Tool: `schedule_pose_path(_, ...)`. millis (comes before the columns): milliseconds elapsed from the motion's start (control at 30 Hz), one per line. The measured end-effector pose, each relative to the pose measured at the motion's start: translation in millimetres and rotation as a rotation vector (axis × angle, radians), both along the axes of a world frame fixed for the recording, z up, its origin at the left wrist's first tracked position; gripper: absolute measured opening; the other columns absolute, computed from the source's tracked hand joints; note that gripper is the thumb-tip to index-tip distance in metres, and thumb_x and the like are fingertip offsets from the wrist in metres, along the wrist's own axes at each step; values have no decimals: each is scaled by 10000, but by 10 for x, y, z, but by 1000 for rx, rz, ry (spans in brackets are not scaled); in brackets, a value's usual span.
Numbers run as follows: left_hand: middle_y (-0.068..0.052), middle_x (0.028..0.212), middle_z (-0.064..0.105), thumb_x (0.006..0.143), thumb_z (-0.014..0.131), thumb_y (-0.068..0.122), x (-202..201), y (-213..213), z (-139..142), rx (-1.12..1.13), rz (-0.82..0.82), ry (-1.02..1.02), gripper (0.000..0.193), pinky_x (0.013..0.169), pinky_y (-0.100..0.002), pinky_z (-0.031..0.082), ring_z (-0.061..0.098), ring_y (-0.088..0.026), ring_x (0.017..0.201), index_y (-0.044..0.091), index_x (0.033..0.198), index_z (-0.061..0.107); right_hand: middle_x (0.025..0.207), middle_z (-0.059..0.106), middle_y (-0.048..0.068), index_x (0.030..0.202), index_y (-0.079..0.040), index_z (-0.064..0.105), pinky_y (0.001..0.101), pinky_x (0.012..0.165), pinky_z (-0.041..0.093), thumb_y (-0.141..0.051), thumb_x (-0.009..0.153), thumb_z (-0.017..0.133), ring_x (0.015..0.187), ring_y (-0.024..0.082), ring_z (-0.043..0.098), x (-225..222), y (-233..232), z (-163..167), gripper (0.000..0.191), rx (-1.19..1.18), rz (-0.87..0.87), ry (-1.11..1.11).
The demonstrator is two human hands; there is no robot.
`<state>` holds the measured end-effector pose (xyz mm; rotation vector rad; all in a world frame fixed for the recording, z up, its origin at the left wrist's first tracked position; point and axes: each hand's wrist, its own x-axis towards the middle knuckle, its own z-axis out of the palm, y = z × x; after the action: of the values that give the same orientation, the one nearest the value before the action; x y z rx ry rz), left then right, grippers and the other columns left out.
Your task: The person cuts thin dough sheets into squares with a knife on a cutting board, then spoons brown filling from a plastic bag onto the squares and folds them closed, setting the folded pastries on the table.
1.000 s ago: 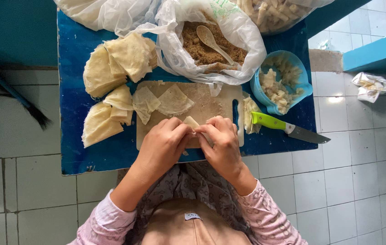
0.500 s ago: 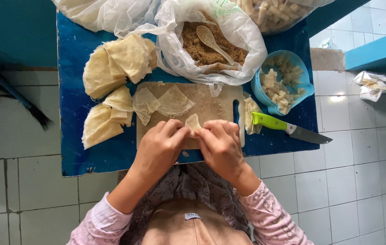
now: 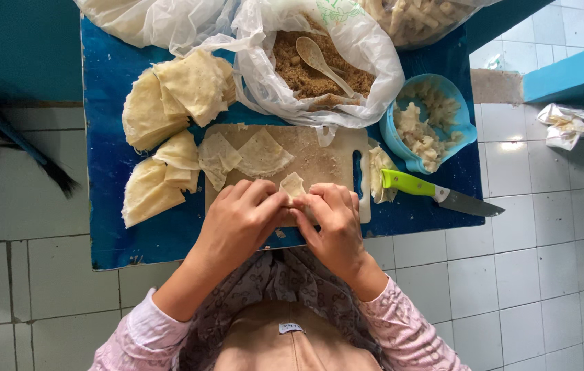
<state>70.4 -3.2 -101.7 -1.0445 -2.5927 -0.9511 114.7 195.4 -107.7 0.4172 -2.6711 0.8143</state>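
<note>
Two-handed grip — left hand (image 3: 240, 220), right hand (image 3: 333, 223) — around pastry wrapper (image 3: 292, 185)

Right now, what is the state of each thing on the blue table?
Wrapper piece: pinched by both hands, partly folded.
Left hand: closed on it.
Right hand: closed on it.
Filling bag: open, spoon inside.
Knife: lying flat, unheld.
Blue bowl: partly filled.

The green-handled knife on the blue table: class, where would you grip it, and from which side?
Probably grip the knife by its green handle, which points toward the cutting board. Come from above on the board side; the blade points away to the right.
</note>
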Motion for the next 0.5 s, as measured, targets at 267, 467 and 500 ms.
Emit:
schedule_pose_path(267,-105,876,612,879,732,170,-67,151,-40,23,134,-180,116,774,-430,506,629,-314,869,84,882,654,1021,626,82,962,-79,696,413,872,414,-111,894,741,1001,301,585,-111,-46,89,87,-41,-83,-186)
schedule_pose_path(467,-102,900,617,881,704,116,-72,177,-11,73,105,-195,90,773,-425,513,634,-316,886,74,942,654,1043,615,94,997,-57,654,414,888,423,-90,907,711,1023,307,578,-179,-10,126,112,-53,2,-184)
schedule_pose_path(500,-94,911,621,864,701,113,-69,157,2,65,80,-161,108,772,-423,513,632,-311,888,78,955,656,1052,623,89,1008,-62,664,415,896,424,-84,921,706,1026,304,580,-173,8,131,99,-25,42,-171)
